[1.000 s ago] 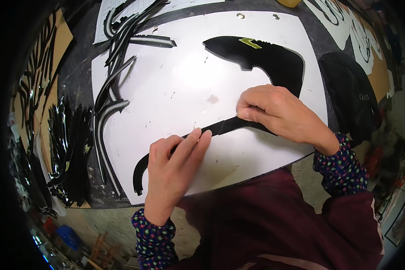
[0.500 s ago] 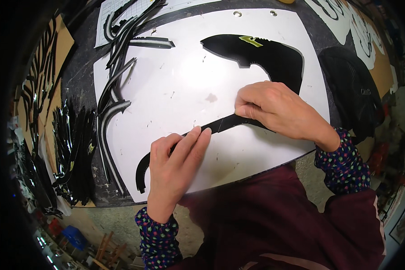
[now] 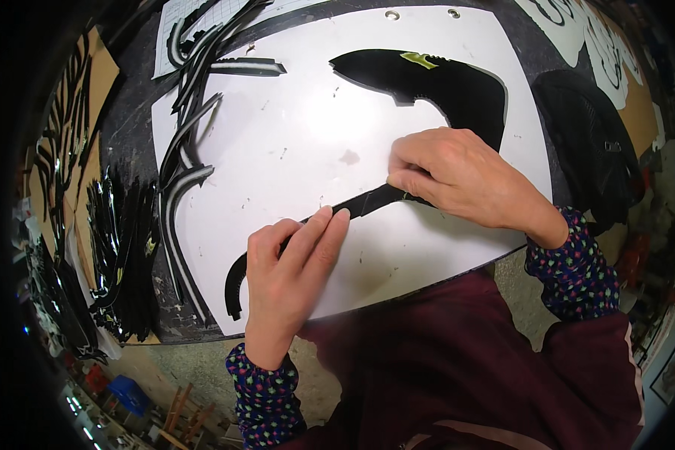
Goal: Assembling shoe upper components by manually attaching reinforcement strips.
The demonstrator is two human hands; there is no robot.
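A long narrow black strip (image 3: 367, 201) lies on the white board in front of me, its left end curving down like a hook. The fingers of my left hand (image 3: 283, 274) are nearly straight, with the fingertips pressed on the strip's middle; the thumb is hidden. My right hand (image 3: 454, 176) is closed in a pinch on the strip's right part and covers its far end. Above that hand lies a wide curved black piece (image 3: 465, 94) with a yellow-green mark (image 3: 420, 59) near its upper edge.
The white board (image 3: 277, 150) has two metal eyelets at its far edge. Grey-and-black strips (image 3: 191, 82) lie along its left side. Further left are a bundle of shiny black strips (image 3: 120, 255) and brown cardboard (image 3: 105, 67). A black mesh item (image 3: 589, 142) lies at the right.
The strip's right part no longer shows below my right hand, and a small green spot appears beside the fingers. My left hand stays on the strip. The whole view has shifted slightly.
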